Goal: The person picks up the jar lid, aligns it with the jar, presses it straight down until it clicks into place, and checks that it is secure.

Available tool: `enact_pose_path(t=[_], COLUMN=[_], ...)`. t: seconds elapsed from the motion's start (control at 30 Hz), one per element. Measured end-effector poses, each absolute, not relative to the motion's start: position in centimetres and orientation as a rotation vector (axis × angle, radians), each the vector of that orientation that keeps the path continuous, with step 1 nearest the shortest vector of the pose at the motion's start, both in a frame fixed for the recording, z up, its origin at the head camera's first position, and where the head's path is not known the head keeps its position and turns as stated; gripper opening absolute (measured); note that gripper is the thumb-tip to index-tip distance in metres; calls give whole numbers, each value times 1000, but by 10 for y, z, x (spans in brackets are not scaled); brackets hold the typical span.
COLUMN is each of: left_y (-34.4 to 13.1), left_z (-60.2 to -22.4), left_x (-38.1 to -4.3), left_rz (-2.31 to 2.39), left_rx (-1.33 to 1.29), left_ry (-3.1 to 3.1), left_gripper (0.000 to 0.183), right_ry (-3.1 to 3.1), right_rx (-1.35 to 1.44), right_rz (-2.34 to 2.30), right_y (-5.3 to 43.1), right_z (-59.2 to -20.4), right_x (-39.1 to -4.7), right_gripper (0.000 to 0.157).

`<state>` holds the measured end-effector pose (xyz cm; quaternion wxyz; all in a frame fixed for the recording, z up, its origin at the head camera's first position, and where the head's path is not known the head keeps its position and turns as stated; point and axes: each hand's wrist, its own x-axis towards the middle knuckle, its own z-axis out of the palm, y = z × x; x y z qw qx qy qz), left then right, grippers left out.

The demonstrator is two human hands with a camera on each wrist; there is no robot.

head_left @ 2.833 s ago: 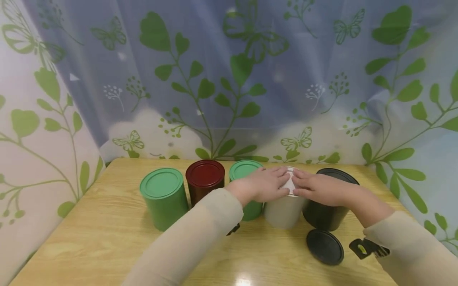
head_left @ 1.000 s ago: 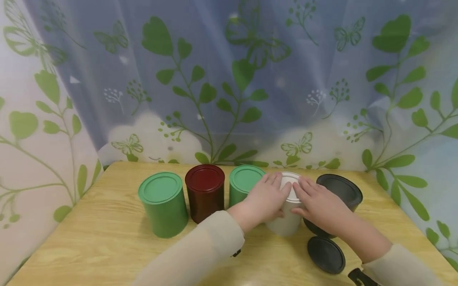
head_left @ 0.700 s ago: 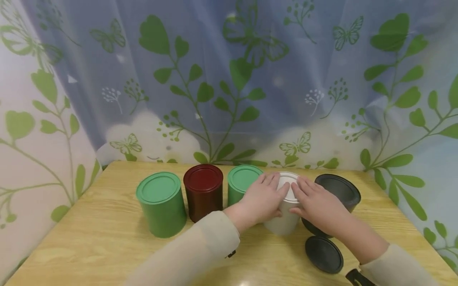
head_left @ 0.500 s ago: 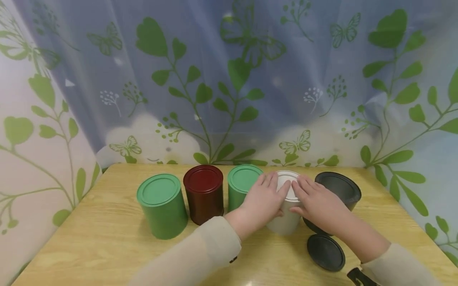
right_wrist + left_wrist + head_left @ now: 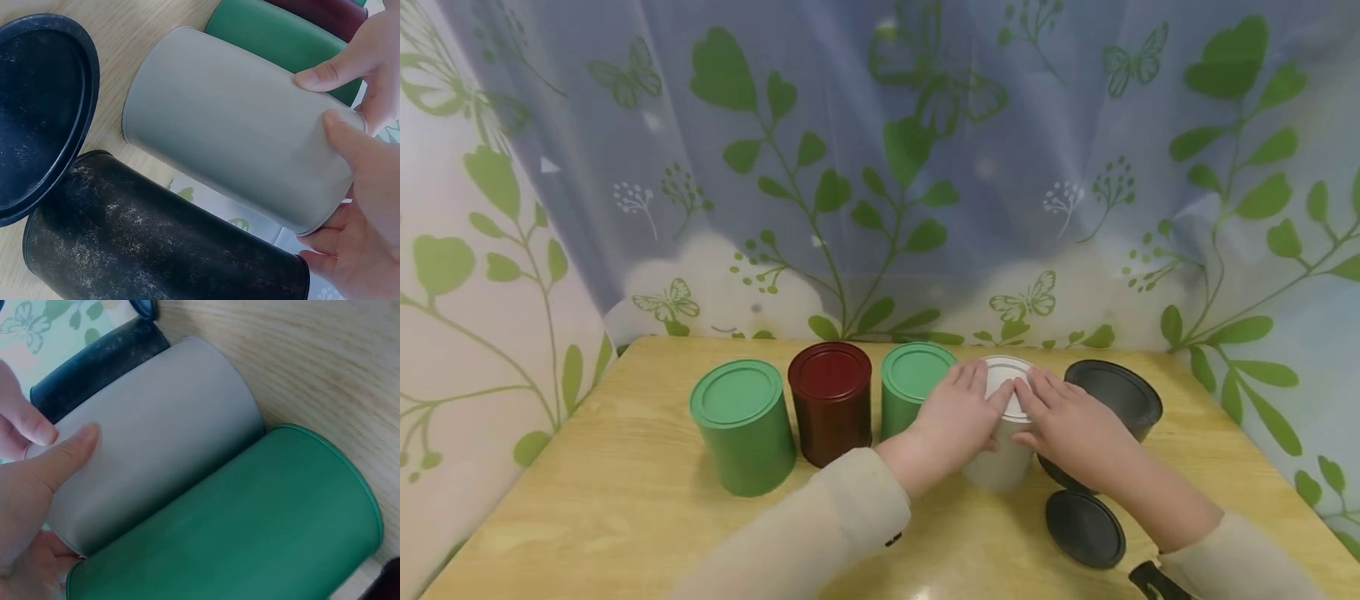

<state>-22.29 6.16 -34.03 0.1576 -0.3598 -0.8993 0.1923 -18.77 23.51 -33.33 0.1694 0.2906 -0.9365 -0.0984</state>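
Note:
A pale grey canister (image 5: 1000,462) with a white lid (image 5: 1006,375) stands upright between both hands. My left hand (image 5: 951,421) grips its upper left side, and my right hand (image 5: 1078,429) its upper right side. In the left wrist view the left thumb (image 5: 69,453) presses on the canister wall just below the rim. The right thumb (image 5: 340,128) does likewise in the right wrist view, while other fingers reach round the rim. A green canister (image 5: 917,375) is close on the left, a black canister (image 5: 1112,396) close on the right.
A dark red canister (image 5: 830,408) and another green canister (image 5: 743,429) stand farther left in the row. A round black lid (image 5: 1085,529) leans at the foot of the black canister. The wooden table (image 5: 587,500) ends at a leaf-patterned curtain (image 5: 880,208).
The hands lay flatter across the white lid at first; they have since moved to its sides, with the thumbs lower on the wall. In the last second they have barely moved.

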Motion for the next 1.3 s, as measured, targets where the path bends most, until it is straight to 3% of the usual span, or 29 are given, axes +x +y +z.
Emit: enact_pose_path(t=[0.3,0.67,0.93,1.3], left_y=[52,42,34,31], left_z=[-343,-341,-332,-325], left_x=[-216,-221,-217,-214], left_rz=[550,457,286,188], left_rx=[-978,-1100,-1219,-1269], left_ry=[-2417,-2363,-2502,-2678], left_gripper=[79,70,61,61], right_ry=[-2681,-2507,-2577,-2544], right_rx=[721,797,749,791], right_rz=[-233,-275,-202,-137], right_y=[231,230,233,226], right_z=[-334,-332,-333,-330], right_x=[-181,-183,-178,-171], right_gripper=[65,54,56,32])
